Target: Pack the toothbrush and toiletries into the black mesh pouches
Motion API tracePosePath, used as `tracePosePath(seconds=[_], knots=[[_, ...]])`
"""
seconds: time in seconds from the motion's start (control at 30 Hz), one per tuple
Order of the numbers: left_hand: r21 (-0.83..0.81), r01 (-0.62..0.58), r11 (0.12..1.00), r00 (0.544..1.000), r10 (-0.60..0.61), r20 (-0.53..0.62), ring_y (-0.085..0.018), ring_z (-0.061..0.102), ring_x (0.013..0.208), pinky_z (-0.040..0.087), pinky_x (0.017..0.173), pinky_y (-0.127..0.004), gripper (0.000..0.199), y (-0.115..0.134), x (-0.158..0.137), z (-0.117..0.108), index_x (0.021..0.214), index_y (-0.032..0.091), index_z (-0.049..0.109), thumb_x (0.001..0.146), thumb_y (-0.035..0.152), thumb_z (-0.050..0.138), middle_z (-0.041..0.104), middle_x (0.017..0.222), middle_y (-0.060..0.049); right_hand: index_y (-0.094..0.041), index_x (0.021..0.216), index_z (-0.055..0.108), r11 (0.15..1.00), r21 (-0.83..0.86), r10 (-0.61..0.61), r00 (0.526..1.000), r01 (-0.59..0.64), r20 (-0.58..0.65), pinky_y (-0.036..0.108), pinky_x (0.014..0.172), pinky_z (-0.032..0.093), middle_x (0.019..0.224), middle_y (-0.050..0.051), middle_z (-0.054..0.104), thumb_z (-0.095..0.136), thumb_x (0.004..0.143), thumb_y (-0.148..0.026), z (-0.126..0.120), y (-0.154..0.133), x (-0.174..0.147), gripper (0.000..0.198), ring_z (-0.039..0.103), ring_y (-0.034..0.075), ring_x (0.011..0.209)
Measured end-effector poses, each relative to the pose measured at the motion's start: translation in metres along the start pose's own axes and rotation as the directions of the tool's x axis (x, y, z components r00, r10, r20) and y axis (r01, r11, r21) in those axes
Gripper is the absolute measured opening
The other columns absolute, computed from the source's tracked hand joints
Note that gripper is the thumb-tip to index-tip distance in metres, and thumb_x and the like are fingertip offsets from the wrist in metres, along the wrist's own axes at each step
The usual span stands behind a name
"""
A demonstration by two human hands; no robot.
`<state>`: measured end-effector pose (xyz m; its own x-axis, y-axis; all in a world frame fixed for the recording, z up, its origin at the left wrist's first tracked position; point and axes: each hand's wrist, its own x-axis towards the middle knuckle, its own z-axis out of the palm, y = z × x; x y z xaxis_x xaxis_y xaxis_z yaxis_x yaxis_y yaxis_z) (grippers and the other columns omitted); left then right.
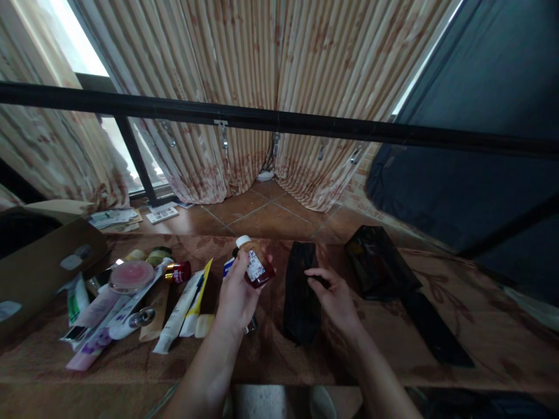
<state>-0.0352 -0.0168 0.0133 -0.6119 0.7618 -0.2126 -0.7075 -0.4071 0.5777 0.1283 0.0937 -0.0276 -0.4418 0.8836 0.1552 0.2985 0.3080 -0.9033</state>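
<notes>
My left hand (238, 291) is closed around a small bottle (257, 269) with a white cap, a printed label and dark red contents. The bottle is tilted, cap pointing up and left. Right of it a black pouch (301, 302) lies lengthwise on the cloth-covered table. My right hand (334, 297) is at the pouch's right side, thumb and fingertips near its upper part. Whether those fingers pinch the fabric I cannot make out. Partly hidden behind my left hand are a blue-and-white item (227, 266) and a dark object below the bottle.
Left on the table lie several tubes (181, 314), a pink round container (131, 276), a red jar with a gold lid (178, 272) and an open cardboard box (48, 267). A black bag (378, 262) with a long flap lies right. A dark rail (279, 121) crosses beyond.
</notes>
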Motion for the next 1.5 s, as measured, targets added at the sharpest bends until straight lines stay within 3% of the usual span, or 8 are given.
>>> tracePosePath(seconds=[0.13, 0.27, 0.63, 1.1, 1.27, 1.5], knots=[[-0.054, 0.090, 0.994, 0.993, -0.086, 0.078, -0.025, 0.067, 0.099, 0.052, 0.090, -0.048, 0.030, 0.004, -0.002, -0.001, 0.109, 0.017, 0.062, 0.079, 0.015, 0.060, 0.071, 0.105, -0.008, -0.025, 0.090, 0.074, 1.000, -0.023, 0.003, 1.000, -0.003, -0.008, 0.034, 0.080, 0.047, 0.093, 0.003, 0.073, 0.057, 0.077, -0.034, 0.000, 0.001, 0.000, 0.023, 0.064, 0.023, 0.092], [-0.004, 0.036, 0.999, 0.987, -0.035, 0.155, -0.026, 0.062, 0.111, 0.048, 0.095, -0.049, 0.056, 0.004, -0.005, -0.001, 0.116, 0.025, 0.060, 0.065, 0.002, 0.058, 0.071, 0.108, -0.004, -0.024, 0.090, 0.074, 1.000, 0.002, 0.006, 1.000, -0.006, -0.012, 0.034, 0.078, 0.047, 0.092, 0.004, 0.073, 0.058, 0.077, -0.034, 0.001, 0.001, 0.000, 0.023, 0.064, 0.023, 0.089], [0.104, -0.078, 0.991, 0.972, 0.053, 0.229, -0.024, 0.063, 0.108, 0.049, 0.090, -0.034, 0.072, -0.002, -0.005, 0.005, 0.118, 0.026, 0.059, 0.052, -0.002, 0.065, 0.068, 0.109, -0.003, -0.023, 0.091, 0.074, 1.000, 0.009, 0.010, 1.000, -0.010, 0.002, 0.032, 0.072, 0.047, 0.089, 0.003, 0.073, 0.058, 0.077, -0.035, 0.000, 0.002, 0.000, 0.024, 0.064, 0.022, 0.081], [0.127, -0.094, 0.988, 0.972, 0.063, 0.228, -0.023, 0.062, 0.103, 0.048, 0.087, -0.032, 0.072, -0.004, -0.004, 0.004, 0.118, 0.026, 0.061, 0.052, 0.000, 0.066, 0.067, 0.111, -0.004, -0.024, 0.092, 0.073, 0.999, 0.019, 0.041, 0.999, -0.041, 0.014, 0.033, 0.074, 0.046, 0.092, 0.003, 0.073, 0.058, 0.078, -0.034, 0.001, 0.004, 0.000, 0.024, 0.064, 0.022, 0.081], [0.116, -0.113, 0.987, 0.974, 0.086, 0.211, -0.020, 0.063, 0.102, 0.046, 0.091, -0.031, 0.065, -0.004, -0.004, 0.004, 0.119, 0.025, 0.061, 0.059, 0.003, 0.072, 0.067, 0.109, -0.003, -0.023, 0.093, 0.073, 0.998, 0.034, 0.048, 0.999, -0.049, 0.025, 0.032, 0.071, 0.046, 0.090, 0.003, 0.072, 0.058, 0.078, -0.035, 0.001, 0.004, 0.000, 0.025, 0.063, 0.021, 0.078], [0.118, -0.152, 0.981, 0.950, 0.112, 0.291, -0.021, 0.062, 0.105, 0.046, 0.094, -0.035, 0.053, -0.009, -0.004, 0.008, 0.120, 0.026, 0.059, 0.071, 0.011, 0.072, 0.066, 0.110, -0.003, -0.024, 0.091, 0.073, 1.000, 0.012, 0.024, 1.000, -0.024, 0.003, 0.032, 0.076, 0.047, 0.092, 0.003, 0.073, 0.058, 0.077, -0.035, 0.003, 0.002, 0.000, 0.023, 0.065, 0.022, 0.086]])
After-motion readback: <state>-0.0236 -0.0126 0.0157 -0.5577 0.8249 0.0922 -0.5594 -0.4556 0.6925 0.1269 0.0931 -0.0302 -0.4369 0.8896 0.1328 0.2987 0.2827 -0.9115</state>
